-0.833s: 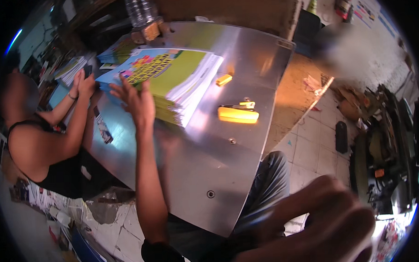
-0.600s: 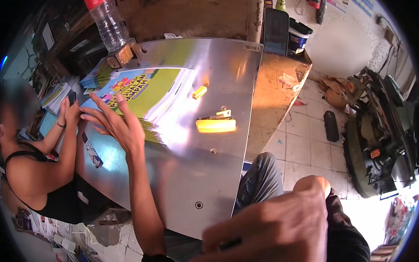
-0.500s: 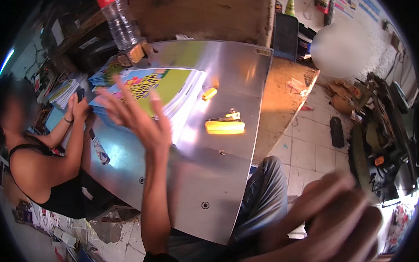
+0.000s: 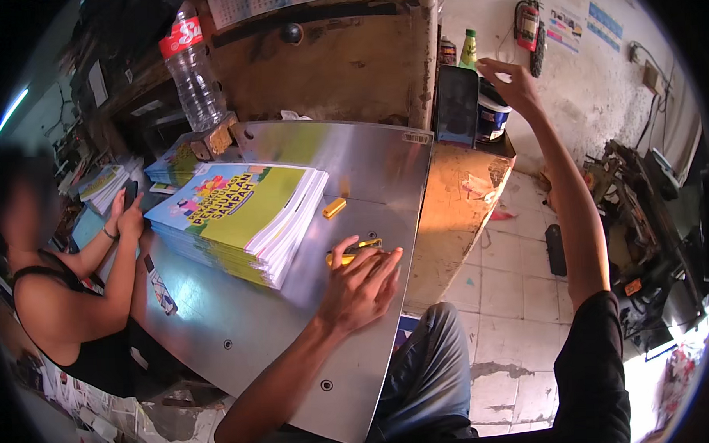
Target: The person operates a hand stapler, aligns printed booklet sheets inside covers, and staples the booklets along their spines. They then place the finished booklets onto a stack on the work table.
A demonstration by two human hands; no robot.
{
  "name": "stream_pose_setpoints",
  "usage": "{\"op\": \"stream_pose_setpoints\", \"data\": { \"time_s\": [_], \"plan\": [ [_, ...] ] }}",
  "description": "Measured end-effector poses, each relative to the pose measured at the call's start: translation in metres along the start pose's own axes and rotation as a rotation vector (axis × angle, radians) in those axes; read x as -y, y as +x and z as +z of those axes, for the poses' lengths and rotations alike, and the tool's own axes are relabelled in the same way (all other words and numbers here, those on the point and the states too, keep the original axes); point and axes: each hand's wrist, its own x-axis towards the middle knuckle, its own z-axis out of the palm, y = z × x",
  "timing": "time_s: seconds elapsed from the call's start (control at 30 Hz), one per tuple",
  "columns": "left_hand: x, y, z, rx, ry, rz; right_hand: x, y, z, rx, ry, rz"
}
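Observation:
My left hand [image 4: 360,288] reaches over the metal tabletop, fingers apart, partly covering a yellow stapler [image 4: 346,261]. Whether it presses on the stapler, I cannot tell. Out at the far right, my right hand [image 4: 514,87] is raised with nothing visible in it, its thumb and fingers curved but apart. In the view it overlaps the area by a dark upright panel [image 4: 457,105] and a green-capped bottle [image 4: 469,49]. A tall stack of booklets [image 4: 244,202] with blue and green covers lies left of the stapler. Beyond the stapler sits a small yellow piece [image 4: 334,207].
At the left, another person [image 4: 68,302] holds a phone [image 4: 131,195]. A large plastic bottle [image 4: 196,86] stands on a wooden block [image 4: 215,140] behind the booklets. A wooden surface [image 4: 448,210] adjoins the table [image 4: 274,365]. Cluttered equipment [image 4: 660,242] stands at the right.
My left hand has moved from above the booklets down to the stapler. My right arm, blurred and low before, now stretches up and away. The view has shifted.

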Motion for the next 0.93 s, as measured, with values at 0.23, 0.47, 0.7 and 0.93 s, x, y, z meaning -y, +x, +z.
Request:
{"op": "stream_pose_setpoints", "data": {
  "time_s": [0.23,0.47,0.7,0.93],
  "plan": [
    [0.003,0.001,-0.004,0.035,-0.049,-0.124,-0.026,0.006,0.024,0.106,0.037,0.202],
    [0.004,0.000,-0.004,0.097,-0.085,-0.171,-0.025,0.006,0.017,0.135,0.032,0.129],
    [0.005,-0.002,-0.001,0.004,-0.065,-0.141,-0.015,0.007,0.019,0.044,0.073,0.133],
    [0.007,-0.007,-0.001,0.088,-0.094,-0.118,-0.005,0.000,0.018,-0.425,0.082,0.261]
  ]
}}
